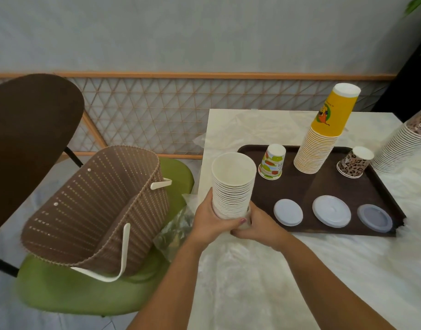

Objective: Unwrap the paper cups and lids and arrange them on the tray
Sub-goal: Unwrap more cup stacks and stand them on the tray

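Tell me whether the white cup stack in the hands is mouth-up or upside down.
Mouth-up. The white cup stack shows its open rim and hollow inside at the top, while the left hand and right hand grip its base.

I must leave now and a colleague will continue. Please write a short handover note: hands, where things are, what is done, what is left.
Left hand and right hand both grip the base of an upright white cup stack at the table edge.
On the brown tray: yellow cup stack, one colourful cup, one leopard cup, three lids.
Leopard stack stands beside the tray.
Left: place the white stack on the tray.
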`<state>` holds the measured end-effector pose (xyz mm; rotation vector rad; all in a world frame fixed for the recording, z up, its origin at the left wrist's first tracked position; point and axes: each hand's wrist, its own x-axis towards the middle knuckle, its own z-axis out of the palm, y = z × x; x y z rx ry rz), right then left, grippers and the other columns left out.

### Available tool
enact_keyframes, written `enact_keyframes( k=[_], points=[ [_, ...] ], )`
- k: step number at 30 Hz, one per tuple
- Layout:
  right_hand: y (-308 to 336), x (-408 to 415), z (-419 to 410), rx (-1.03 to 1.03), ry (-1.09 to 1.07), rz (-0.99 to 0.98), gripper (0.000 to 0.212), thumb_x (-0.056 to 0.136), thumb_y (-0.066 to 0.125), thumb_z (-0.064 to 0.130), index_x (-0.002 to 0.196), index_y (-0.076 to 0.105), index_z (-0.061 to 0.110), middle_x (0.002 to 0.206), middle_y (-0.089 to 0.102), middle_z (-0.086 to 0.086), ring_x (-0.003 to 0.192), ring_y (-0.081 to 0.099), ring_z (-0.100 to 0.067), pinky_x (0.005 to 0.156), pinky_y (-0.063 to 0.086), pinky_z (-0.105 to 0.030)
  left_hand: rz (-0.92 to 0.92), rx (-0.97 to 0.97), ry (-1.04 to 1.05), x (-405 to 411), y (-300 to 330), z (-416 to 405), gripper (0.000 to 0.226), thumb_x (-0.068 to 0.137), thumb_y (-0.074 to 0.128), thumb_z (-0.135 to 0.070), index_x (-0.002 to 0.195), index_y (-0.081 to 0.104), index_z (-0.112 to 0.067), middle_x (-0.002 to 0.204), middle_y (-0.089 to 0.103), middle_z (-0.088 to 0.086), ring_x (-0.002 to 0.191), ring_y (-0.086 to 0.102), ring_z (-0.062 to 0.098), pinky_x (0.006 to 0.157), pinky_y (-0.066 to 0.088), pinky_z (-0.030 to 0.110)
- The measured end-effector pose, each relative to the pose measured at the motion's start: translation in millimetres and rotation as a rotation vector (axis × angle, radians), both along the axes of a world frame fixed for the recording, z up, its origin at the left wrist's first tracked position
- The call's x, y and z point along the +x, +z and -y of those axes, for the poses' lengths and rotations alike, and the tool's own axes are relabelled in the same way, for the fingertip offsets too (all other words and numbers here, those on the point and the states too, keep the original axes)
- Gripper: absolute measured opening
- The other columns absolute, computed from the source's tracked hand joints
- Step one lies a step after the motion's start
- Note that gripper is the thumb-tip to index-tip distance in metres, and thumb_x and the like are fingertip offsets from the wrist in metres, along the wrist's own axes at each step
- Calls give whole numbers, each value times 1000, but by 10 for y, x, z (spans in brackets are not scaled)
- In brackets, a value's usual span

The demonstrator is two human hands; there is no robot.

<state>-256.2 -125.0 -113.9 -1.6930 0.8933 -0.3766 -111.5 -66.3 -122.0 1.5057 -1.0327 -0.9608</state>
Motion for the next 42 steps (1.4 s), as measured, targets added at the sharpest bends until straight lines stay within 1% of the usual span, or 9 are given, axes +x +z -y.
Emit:
enact_keyframes(
  k=[5, 10, 15, 19, 21, 24, 28, 38, 42],
  points=[
    [277, -138, 68, 193, 88, 186, 75, 76, 66, 6, 139, 32, 30, 138, 51, 7, 127, 48, -6, 103, 41, -27, 34, 50, 18, 0, -124, 12, 90, 42, 90, -43, 124, 54, -29, 116, 66, -10, 109, 62, 10, 91, 53, 39],
    [295, 45, 36, -60, -42, 39, 70, 67, 85, 18, 115, 41, 43, 111, 57, 28, 102, 55, 16, 83, 43, -4, 140, 104, 22, -34, -257, 17, 90, 44, 86, -43, 126, 51, -30, 116, 64, -10, 109, 60, 12, 90, 54, 38],
    [232, 129, 33, -178, -138, 24, 75, 62, 88, 22, 123, 45, 30, 112, 61, 18, 102, 58, 3, 82, 45, -8, 155, 110, -2, -53, -328, 38, 85, 50, 88, -36, 127, 51, -30, 118, 63, -9, 111, 60, 12, 91, 53, 37],
    [421, 167, 139, -232, -226, 137, 73, 64, 86, 12, 122, 45, 27, 107, 58, 24, 95, 53, 22, 76, 40, 1, 42, 155, 35, -82, -394, 20, 71, 51, 90, -23, 111, 55, -35, 105, 65, -13, 99, 62, -3, 87, 53, 27],
    [532, 204, 241, -248, -280, 210, 69, 64, 85, 14, 123, 48, 22, 110, 60, 19, 100, 55, 17, 81, 43, -5, 92, 134, 49, -88, -354, 22, 55, 63, 85, -8, 99, 53, -34, 93, 61, -18, 83, 59, -14, 74, 46, 7],
    [646, 300, 404, -276, -392, 330, 74, 64, 85, 16, 128, 48, 14, 120, 61, 7, 111, 57, -2, 90, 47, -19, 140, 98, 11, -84, -340, 2, 44, 73, 75, 2, 109, 54, -14, 98, 57, -12, 87, 57, -1, 73, 42, 6],
    [508, 495, 586, -280, -419, 290, 77, 59, 88, 27, 124, 48, 16, 121, 61, 8, 113, 57, -8, 95, 48, -31, 126, 57, 54, -108, -367, -28, 35, 72, 73, 8, 99, 58, -10, 104, 60, 2, 96, 55, 9, 75, 41, 4],
    [185, 657, 519, -225, -323, 84, 72, 67, 84, 21, 127, 44, 16, 110, 54, 11, 103, 53, -6, 80, 40, -17, 189, 63, 166, -108, -425, 39, 35, 70, 79, -6, 79, 58, -32, 101, 58, -15, 99, 54, -3, 91, 40, 9],
    [174, 545, 468, -132, -303, 68, 105, 57, 85, 49, 141, 27, 21, 141, 39, 5, 130, 40, -11, 103, 42, -28, 34, 86, 220, -110, -274, 46, 27, 79, 70, 0, 73, 56, -23, 78, 61, -10, 78, 58, 4, 78, 49, 22]
  ],
)
